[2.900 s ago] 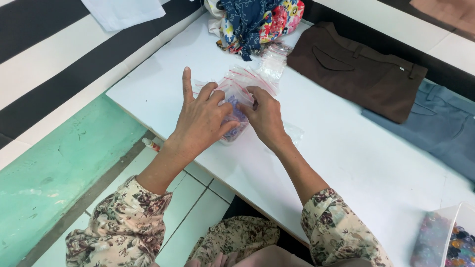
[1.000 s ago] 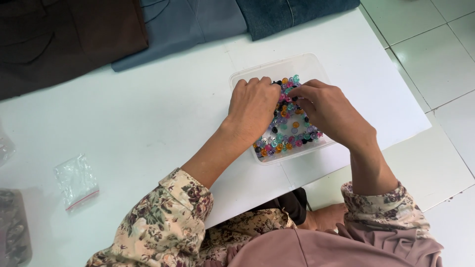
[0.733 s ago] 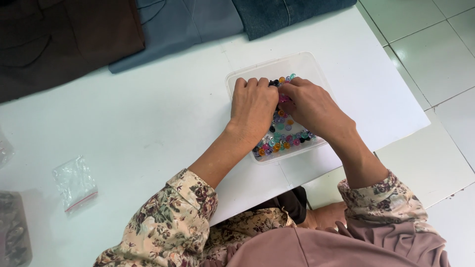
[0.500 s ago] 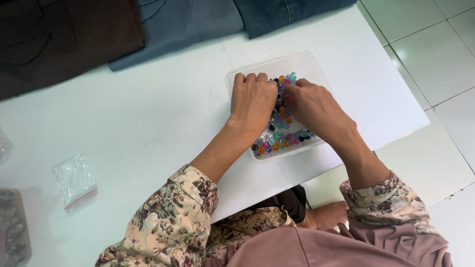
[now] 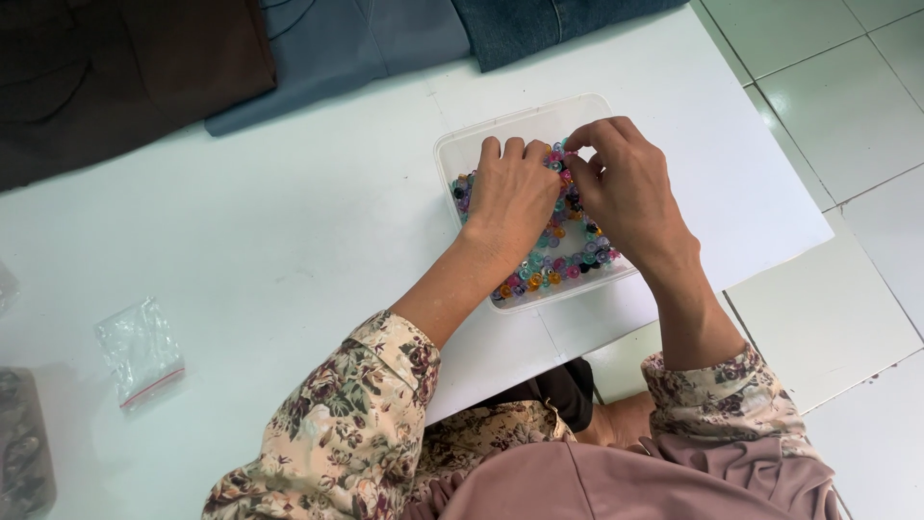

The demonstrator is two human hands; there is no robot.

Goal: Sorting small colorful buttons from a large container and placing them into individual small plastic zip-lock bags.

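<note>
Left hand (image 5: 512, 197) flat on colourful beads (image 5: 568, 265) inside clear tub (image 5: 481, 144), right hand (image 5: 626, 188) beside it, fingertips seemingly pinching one bead, white counter (image 5: 289, 270) beneath.

beads (image 5: 568, 260) in tub (image 5: 500, 135) on table (image 5: 289, 250), bag (image 5: 140, 351) far left

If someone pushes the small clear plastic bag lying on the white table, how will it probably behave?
The small clear plastic bag looks thin, crumpled and nearly empty, so it is probably very light and floppy. It would likely slide easily on the smooth white table and bend rather than hold its shape when lifted. Lying flat, it should not roll.
</note>
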